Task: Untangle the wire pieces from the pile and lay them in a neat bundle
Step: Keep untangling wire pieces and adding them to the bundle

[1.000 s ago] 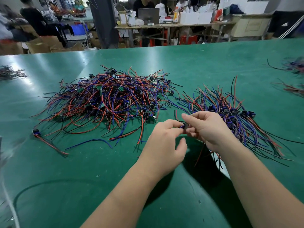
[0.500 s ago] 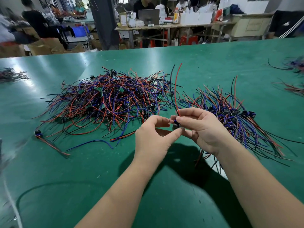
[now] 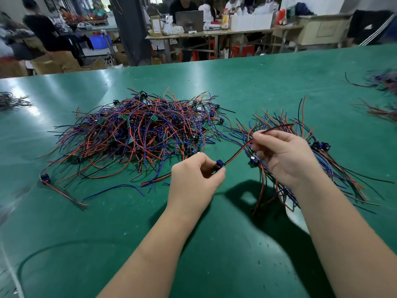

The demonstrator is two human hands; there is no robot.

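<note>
I log the hands now drawn apart just right of the pile (image 3: pixel 137 134): left hand (image 3: pixel 193 179) pinches the wire piece (image 3: pixel 236 153) by its connector (image 3: pixel 219 165), right hand (image 3: pixel 285 158) pinches its leads (image 3: pixel 279 127), so the piece hangs free, ready, I judge, for the bundle (image 3: pixel 335 168) farther right.

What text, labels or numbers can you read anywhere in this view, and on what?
None can be read.
Pale label on the brown carton in the background: too blurred.
Green boards in the wire pile: markings, if any, too small.
</note>
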